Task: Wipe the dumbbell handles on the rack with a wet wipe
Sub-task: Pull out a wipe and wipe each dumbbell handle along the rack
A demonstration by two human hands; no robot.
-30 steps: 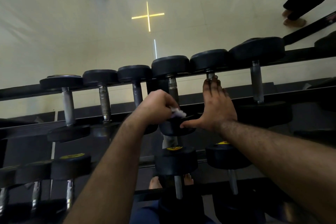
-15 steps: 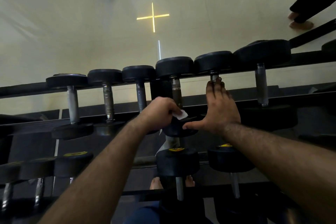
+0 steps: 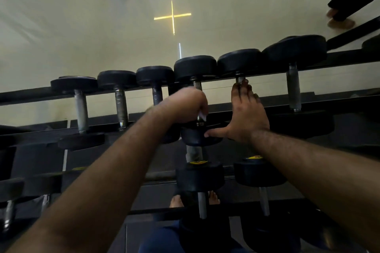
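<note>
Head view, six top-row dumbbells (image 3: 81, 107), left grip (image 3: 185, 104) pinching wipe (image 3: 203, 116), right grip (image 3: 246, 113) spread flat

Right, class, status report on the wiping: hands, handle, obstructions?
Left hand grips wipe around fourth dumbbell handle. Right hand flat on neighbouring dumbbell. No obstruction seen.

Gym, dumbbells (image 3: 195, 96) on tiered rack (image 3: 30, 95)
</note>
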